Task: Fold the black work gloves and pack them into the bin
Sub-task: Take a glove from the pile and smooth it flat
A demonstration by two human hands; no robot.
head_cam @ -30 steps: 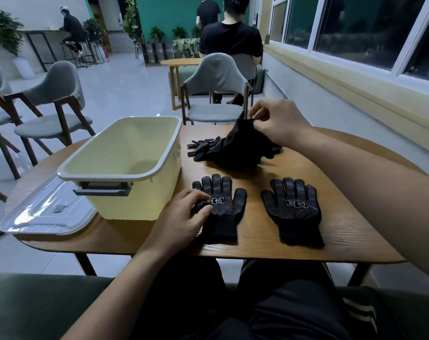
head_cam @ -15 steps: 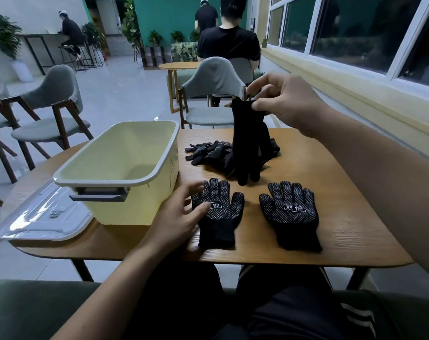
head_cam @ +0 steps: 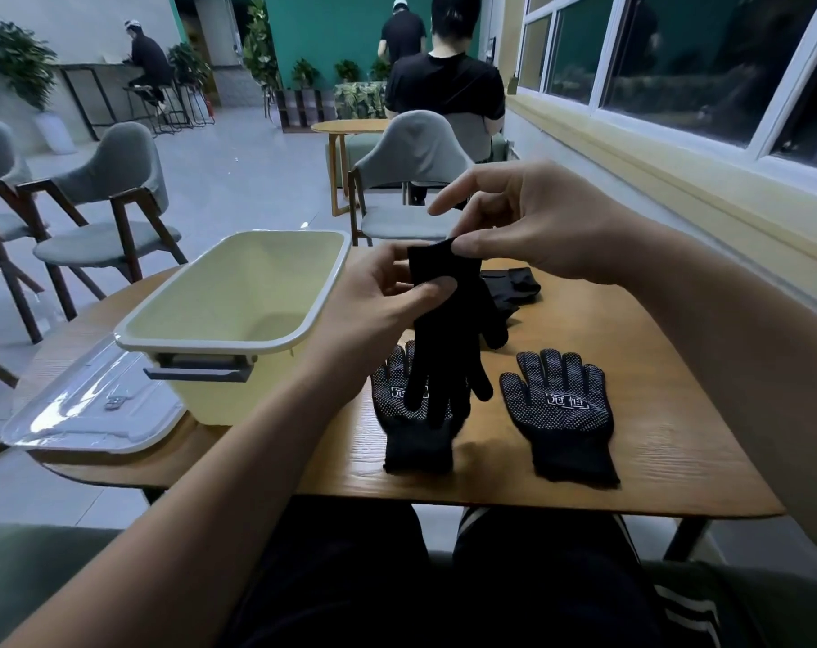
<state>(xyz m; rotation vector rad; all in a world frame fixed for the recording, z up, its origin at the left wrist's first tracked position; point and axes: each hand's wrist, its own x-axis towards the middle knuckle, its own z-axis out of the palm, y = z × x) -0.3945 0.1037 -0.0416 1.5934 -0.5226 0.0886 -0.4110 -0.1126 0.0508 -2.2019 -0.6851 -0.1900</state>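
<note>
Black glove [head_cam: 448,329] now hangs cuff-up, tips down, above near-left flat glove [head_cam: 415,441] on surface [head_cam: 654,413]; half second ago it dangled further back, over pile [head_cam: 514,282]. Left hand [head_cam: 383,301] has quit flat glove and pinches cuff, thumb and fingers clamped on cloth. Right hand [head_cam: 537,226] pinches cuff's other corner, index stretched free. Meaning: glove probably about to be laid out or paired. Folding not begun, no glove in bin [head_cam: 322,301] yet.

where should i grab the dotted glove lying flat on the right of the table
The dotted glove lies flat, fingers pointing away, cuff nearest the person, so probably pinch the plain cuff, coming from the near edge of the table.
</note>
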